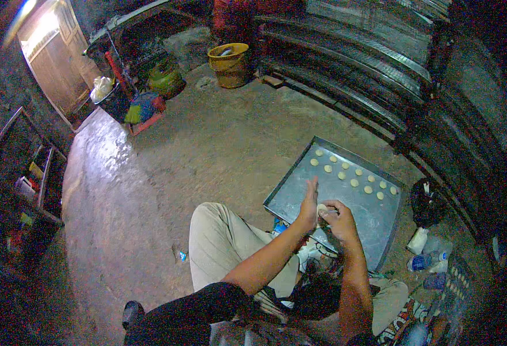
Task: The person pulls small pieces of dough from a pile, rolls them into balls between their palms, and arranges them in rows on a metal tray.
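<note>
My left hand (pixel 309 206) is held upright over the near left part of a metal baking tray, fingers stretched out and together. Close beside its palm, my right hand (pixel 340 220) has its fingers curled around a small pale piece of dough (pixel 321 209). Whether the dough touches the left palm is hard to tell. The large rectangular tray (pixel 291 195) lies on the floor, its surface dusted with white. Two rows of small flat dough rounds (pixel 354 183) run along its far side.
Plastic bottles (pixel 419 263), a white packet (pixel 418 241) and a black bag (pixel 425 202) lie right of the tray. Another tray of dough rounds (pixel 458 282) sits at lower right. Dark racks (pixel 346 63), a yellow bucket (pixel 229 64) and a broom (pixel 141 108) stand farther back.
</note>
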Tool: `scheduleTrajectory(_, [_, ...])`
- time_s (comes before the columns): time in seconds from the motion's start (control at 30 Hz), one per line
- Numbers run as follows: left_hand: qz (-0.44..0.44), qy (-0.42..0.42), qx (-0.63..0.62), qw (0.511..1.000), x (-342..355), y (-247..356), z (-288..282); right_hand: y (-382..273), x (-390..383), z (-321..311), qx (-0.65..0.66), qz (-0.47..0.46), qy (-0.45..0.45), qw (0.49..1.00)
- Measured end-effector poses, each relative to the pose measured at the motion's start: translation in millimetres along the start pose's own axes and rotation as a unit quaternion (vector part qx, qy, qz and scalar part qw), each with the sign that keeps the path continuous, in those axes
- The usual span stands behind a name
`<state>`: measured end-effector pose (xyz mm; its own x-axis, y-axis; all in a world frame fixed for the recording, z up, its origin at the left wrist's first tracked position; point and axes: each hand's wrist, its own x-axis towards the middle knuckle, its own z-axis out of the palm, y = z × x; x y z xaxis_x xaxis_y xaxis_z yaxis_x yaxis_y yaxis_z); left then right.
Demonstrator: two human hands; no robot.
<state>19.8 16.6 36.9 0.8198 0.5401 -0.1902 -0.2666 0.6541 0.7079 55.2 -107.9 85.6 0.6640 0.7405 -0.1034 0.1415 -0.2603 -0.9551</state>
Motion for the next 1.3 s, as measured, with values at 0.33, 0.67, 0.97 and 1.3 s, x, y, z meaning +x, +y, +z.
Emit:
scheduleTrajectory(0.33, [0.009, -0.021, 0.34, 0.94, 20, -35, -27, 16, 12, -40, 0.112, 0.1, -0.005, 0.989])
scheduleTrajectory(0.67, [0.071, -0.14, 0.851, 0.502, -16, -65, -33, 16, 1, -116, 0.325, 0.057, 0.169, 0.929])
scheduleTrajectory(0.97, [0.028, -0.162, 0.856, 0.49, 15, -76, -39, 41, 28, -212, 0.09, 0.018, 0.189, 0.978])
scheduleTrajectory(1.3, [0.187, -0.12, 0.609, 0.761, 15, -80, -23, 259, 42, -241, -0.34, 0.031, 0.366, 0.866])
